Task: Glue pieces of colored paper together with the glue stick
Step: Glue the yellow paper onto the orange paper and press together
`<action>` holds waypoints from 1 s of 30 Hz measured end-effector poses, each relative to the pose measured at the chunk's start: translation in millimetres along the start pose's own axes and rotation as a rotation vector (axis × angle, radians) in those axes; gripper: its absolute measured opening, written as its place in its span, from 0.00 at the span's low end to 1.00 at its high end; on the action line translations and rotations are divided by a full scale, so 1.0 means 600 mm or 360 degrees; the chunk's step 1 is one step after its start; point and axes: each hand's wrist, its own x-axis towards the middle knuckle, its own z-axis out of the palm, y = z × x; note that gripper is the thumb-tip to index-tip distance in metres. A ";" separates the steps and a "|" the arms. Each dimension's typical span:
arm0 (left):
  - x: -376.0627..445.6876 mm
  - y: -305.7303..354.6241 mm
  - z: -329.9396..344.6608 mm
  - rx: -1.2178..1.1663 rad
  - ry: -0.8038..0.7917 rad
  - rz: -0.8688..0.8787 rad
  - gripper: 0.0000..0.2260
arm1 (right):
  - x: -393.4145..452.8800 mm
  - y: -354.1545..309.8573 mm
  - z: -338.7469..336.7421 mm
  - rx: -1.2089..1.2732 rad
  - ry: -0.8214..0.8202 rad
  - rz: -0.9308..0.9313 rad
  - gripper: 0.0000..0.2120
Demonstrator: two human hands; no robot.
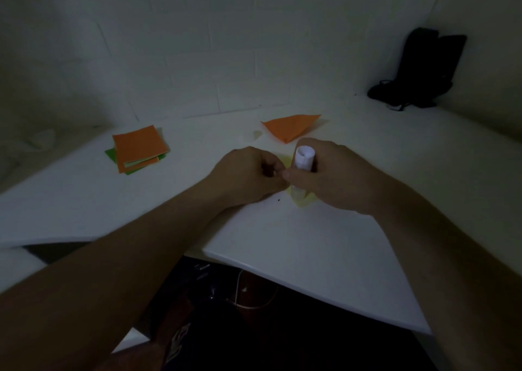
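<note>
Near the worktop's (282, 229) front edge, a glue stick (303, 160) is gripped upright by the right hand (330, 175) over yellow paper (303, 199), pinched by the left hand (248, 172). Joining seems unfinished; an orange piece (291, 127) and a stack (138, 150) wait behind.

No legible text, label, brand, number or sign is showing in the head view. The glue stick (303, 160) is presenting a white wrapper on which no print can be read in the dim light. The stack of colored paper (139, 150) and the orange folded piece (291, 127) are showing plain faces without markings. The dark object (418, 71) at the far right of the table is too dim for any lettering to be made out.
</note>
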 end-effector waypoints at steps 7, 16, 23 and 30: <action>0.002 -0.001 0.003 0.0015 0.0041 0.0000 0.04 | -0.006 0.003 -0.003 0.0103 -0.0068 0.0039 0.12; 0.002 -0.004 0.005 -0.0015 0.0126 0.0011 0.06 | 0.001 0.023 -0.024 0.0413 0.0346 0.0147 0.14; 0.001 -0.004 0.005 0.0021 0.0179 0.0037 0.06 | -0.003 0.015 -0.003 0.0011 0.0279 -0.0042 0.16; -0.002 -0.002 0.005 0.0022 0.0186 0.0080 0.04 | -0.003 0.015 -0.001 0.0028 0.0187 -0.0073 0.15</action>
